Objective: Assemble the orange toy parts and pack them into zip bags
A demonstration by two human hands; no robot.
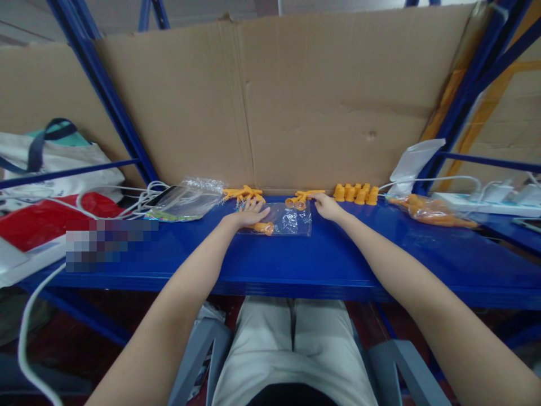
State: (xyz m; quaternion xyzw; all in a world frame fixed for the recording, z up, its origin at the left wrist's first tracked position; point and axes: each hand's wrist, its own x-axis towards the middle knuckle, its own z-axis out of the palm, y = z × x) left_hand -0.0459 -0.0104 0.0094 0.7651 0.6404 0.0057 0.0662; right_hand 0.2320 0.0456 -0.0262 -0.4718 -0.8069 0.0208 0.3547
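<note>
My left hand (249, 215) lies with fingers spread over the left end of a clear plastic bag (291, 221). An orange plastic piece with a flared end (264, 228) shows under that hand, inside or beneath the bag; I cannot tell which. Just beyond its fingertips is a small pile of orange branching pieces (243, 193). My right hand (328, 207) is closed, its fingertips at an orange piece with a stem and a cupped end (299, 201), by the bag's far right corner. Part of this piece is hidden by the fingers.
Orange cup-shaped pieces (355, 193) stand in rows right of my right hand. Farther right lie a filled bag of orange parts (431, 211) and a power strip (486, 204). Left are a clear bag (188, 200), white cables (146, 197) and a red bag (54, 217). A cardboard panel (321, 101) stands behind.
</note>
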